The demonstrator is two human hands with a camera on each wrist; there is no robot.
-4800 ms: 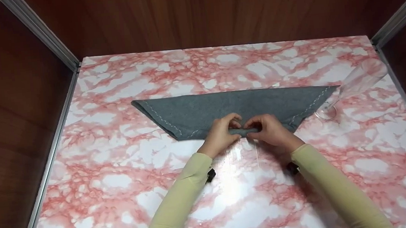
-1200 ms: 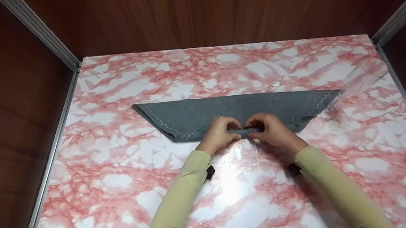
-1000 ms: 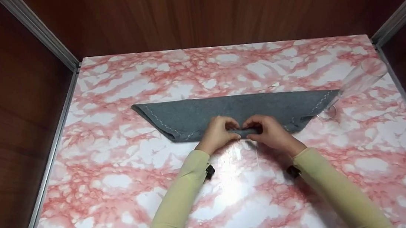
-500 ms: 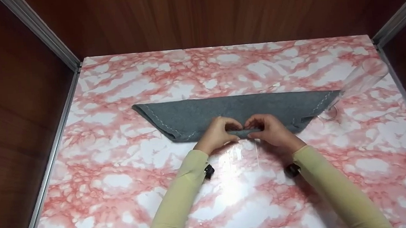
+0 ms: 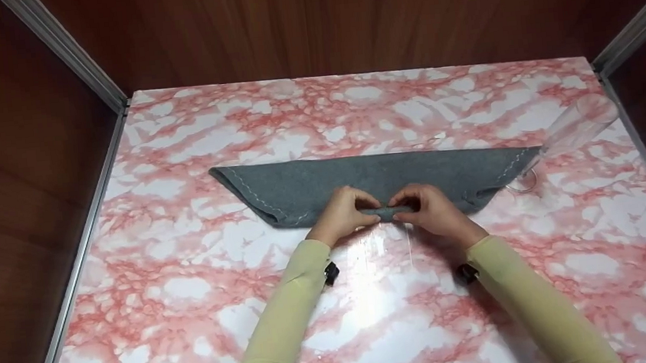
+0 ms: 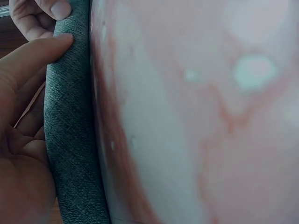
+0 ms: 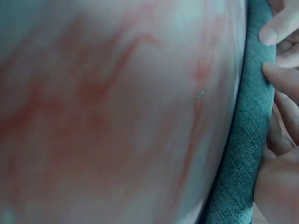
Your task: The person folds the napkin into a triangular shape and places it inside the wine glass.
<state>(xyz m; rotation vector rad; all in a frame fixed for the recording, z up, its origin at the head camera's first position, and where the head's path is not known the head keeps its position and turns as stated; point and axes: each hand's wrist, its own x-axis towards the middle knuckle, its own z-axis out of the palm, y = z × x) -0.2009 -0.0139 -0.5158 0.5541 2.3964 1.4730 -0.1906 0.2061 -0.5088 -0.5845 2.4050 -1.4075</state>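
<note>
So far the grey cloth napkin (image 5: 370, 180) is only partly rolled. It lies flat across the middle of the pink-marbled tabletop (image 5: 372, 319) as a long, wide strip with slanted, white-stitched ends. Its near edge is already turned up into a tight roll (image 5: 384, 212), and a band of flat cloth is left beyond that roll, up to the straight far edge. Judging by that band, a good part of the rolling is done and a smaller share is left.

Both hands sit side by side at the middle of the near edge. The left hand (image 5: 343, 215) has its thumb and fingers curled round the roll, and the left wrist view shows the thumb pressed along the rolled cloth (image 6: 70, 140). The right hand (image 5: 429, 210) pinches the roll in the same way, and its fingertips (image 7: 280, 77) rest on the teal-grey fabric (image 7: 245, 140) in the right wrist view. The outer ends of the roll, left and right of the hands, look looser than the middle.

Further out, a clear stemmed glass (image 5: 567, 131) lies on its side by the napkin's right tip, its foot just beside the cloth. Dark wooden walls (image 5: 313, 22) with metal corner rails enclose the table.
</note>
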